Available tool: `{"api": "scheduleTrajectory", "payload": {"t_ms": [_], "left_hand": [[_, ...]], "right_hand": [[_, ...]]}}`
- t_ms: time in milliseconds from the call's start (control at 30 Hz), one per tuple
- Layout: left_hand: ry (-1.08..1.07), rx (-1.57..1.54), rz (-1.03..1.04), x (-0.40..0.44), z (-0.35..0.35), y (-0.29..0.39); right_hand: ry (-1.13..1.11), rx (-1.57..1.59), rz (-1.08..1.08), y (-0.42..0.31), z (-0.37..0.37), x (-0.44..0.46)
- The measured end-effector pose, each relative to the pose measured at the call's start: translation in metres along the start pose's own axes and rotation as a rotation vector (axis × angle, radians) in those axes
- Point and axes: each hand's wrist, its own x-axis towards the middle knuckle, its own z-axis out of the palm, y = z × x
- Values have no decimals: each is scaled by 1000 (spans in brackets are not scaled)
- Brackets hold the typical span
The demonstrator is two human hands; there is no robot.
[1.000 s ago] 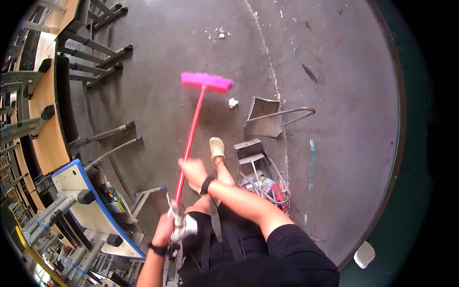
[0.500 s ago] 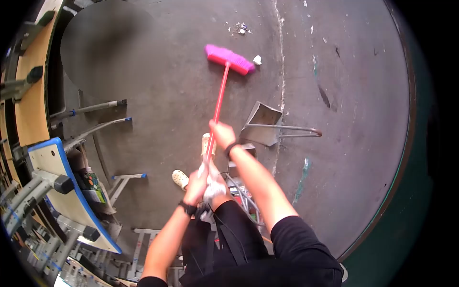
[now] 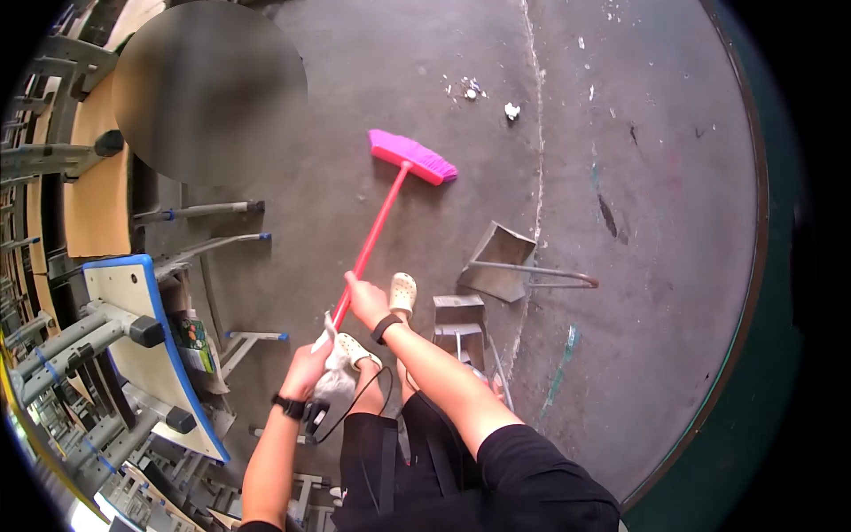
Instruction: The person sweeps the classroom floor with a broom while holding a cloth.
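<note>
A broom with a red handle and pink bristles [image 3: 413, 157] reaches forward across the grey floor, its head resting on or just over it. My right hand [image 3: 368, 301] is wrapped around the middle of the handle. Nearer the handle's end, my left hand [image 3: 306, 370] is closed on it too. Some crumpled white material [image 3: 334, 381] hangs at my left hand; its kind is unclear. Beyond the broom head, and apart from it, lie a white crumpled piece [image 3: 511, 111] and a small heap of debris [image 3: 470, 91].
A metal dustpan [image 3: 498, 262] with a long bent handle lies right of my feet. Another metal dustpan [image 3: 459, 315] is closer to me. Desks with metal legs line the left, including a blue-edged tabletop [image 3: 146, 355]. A dark green wall [image 3: 753, 426] borders the right.
The broom head has come back toward me and slightly left, away from the white crumpled piece. Both hands have shifted left with the handle, and the view has moved somewhat.
</note>
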Motion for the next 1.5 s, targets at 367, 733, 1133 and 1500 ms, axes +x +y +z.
{"api": "scheduleTrajectory", "payload": {"t_ms": [367,733,1133,1500], "left_hand": [[-22,448,284,-27,101,22],[267,344,263,-198,-57,-152],[692,-189,41,-298,-190,-479],[973,-475,34,-368,-258,-671]], "right_hand": [[-154,-304,-205,40,-178,5],[-644,-525,-532,-82,-39,-160],[-947,-1048,-889,-236,38,-214],[-1237,-954,-1110,-319,245,-397]]}}
